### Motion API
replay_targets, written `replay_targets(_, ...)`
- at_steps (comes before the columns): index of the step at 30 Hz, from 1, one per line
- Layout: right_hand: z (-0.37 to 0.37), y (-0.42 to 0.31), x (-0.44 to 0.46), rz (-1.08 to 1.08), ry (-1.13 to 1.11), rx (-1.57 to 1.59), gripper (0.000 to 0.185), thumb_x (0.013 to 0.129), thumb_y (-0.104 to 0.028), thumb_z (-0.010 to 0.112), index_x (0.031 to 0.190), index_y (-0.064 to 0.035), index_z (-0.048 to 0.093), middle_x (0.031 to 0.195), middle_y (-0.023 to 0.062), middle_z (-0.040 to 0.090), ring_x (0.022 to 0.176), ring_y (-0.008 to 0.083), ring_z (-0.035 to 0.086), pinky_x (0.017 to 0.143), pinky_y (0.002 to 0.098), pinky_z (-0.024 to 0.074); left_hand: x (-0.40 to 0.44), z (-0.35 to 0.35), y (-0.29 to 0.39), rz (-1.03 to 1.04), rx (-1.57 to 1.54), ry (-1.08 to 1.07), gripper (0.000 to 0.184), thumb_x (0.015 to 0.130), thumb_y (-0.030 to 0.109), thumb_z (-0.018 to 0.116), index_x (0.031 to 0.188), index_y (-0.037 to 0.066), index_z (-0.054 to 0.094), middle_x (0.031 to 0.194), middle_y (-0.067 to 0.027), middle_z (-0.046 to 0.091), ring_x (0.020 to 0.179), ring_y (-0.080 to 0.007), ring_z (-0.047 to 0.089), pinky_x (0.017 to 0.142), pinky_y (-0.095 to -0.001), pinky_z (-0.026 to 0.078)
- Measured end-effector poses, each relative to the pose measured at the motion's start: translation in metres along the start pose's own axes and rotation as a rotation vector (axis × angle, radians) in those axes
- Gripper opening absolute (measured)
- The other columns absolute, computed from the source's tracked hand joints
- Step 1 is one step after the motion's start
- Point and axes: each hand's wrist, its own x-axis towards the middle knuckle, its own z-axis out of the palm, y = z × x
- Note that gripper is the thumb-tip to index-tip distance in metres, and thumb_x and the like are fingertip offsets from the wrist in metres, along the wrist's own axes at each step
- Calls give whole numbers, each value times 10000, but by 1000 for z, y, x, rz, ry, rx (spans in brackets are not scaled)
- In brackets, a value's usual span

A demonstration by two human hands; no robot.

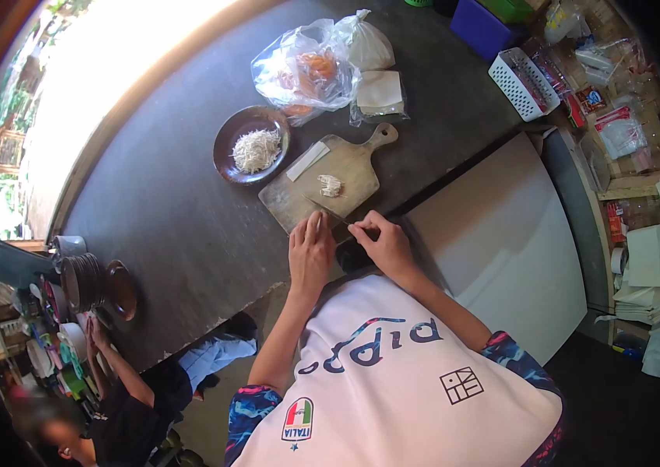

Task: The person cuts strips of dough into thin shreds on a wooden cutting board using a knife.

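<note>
A wooden cutting board [353, 166] lies on the dark table, its handle pointing away to the right. On it are a small heap of pale shreds [330, 185] and a flat white strip [307, 161]. My right hand [383, 247] pinches what looks like a thin knife [333, 212], its blade slanting over the board's near edge. My left hand [312, 251] is closed, fingertips together beside the blade; whatever they hold is hidden. Left of the board, a brown plate [223, 148] carries a larger heap of white shreds [256, 150].
Clear plastic bags [305, 70], one with orange contents, stand behind the board beside wrapped pale sheets [380, 92]. Stacked brown plates [83, 282] are at the table's left end, near another person [131, 389]. A white basket [523, 84] sits at the right.
</note>
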Motion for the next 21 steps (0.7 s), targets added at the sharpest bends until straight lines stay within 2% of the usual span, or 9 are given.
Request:
replay_targets(7,-23,5,-24,35,-19,-69,297,1020,-377,762,1000,-88,694,943,112,809,941,359,788,760,460,595,2,-2,5,-19,-8,29,452,925,77,742,1363,-19,684,1405,-124,623,1263,-337,606,1079,-468,499)
replay_targets(14,-3,-4,-6,0,10,-38,302,1016,-377,768,993,-86,692,939,107,807,922,357,786,738,454,592,-1,0,10,-35,6,34,446,951,96,726,1373,-37,673,1407,-127,620,1282,-339,595,1090,-468,495)
replay_targets(21,-21,1,-21,28,-14,-64,302,1017,-380,766,992,-88,695,950,103,808,931,363,783,742,453,594,0,3,10,-38,18,45,432,968,105,711,1373,-38,666,1406,-127,628,1285,-335,596,1089,-458,502)
